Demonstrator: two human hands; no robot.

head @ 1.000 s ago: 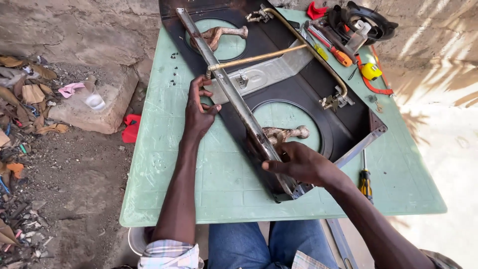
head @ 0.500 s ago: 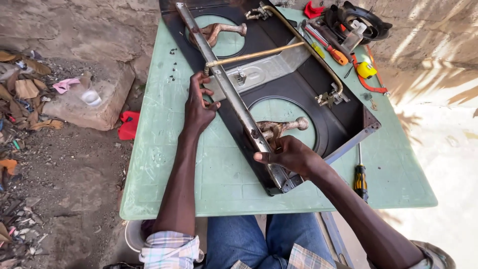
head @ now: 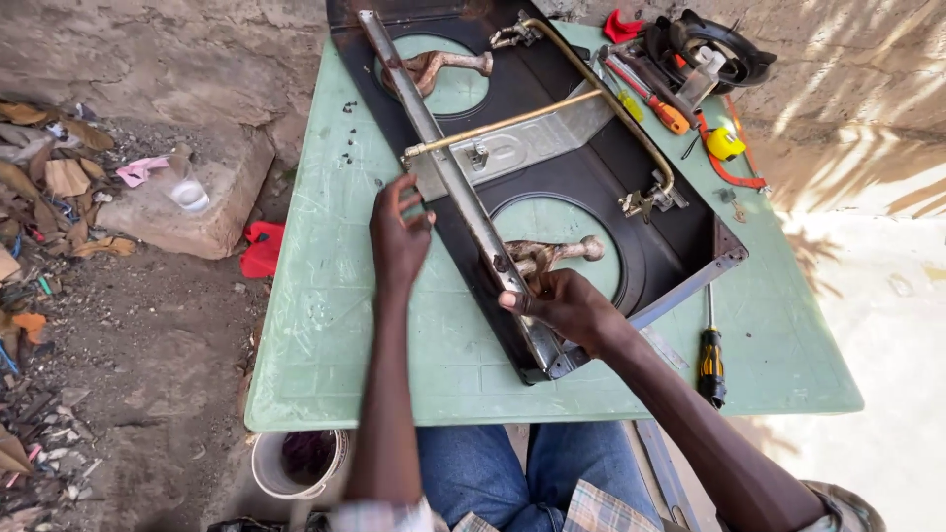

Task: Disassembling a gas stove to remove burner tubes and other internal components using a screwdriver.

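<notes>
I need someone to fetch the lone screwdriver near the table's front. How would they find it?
On the green table, look right of the black stove frame, beyond the right hand. The screwdriver lies alone there, black-and-yellow handle toward the near edge; the other tools sit at the far corner.

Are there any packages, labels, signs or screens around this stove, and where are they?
No packages, labels, signs or screens can be made out.
The green table holds only the opened black stove and loose tools.
</notes>
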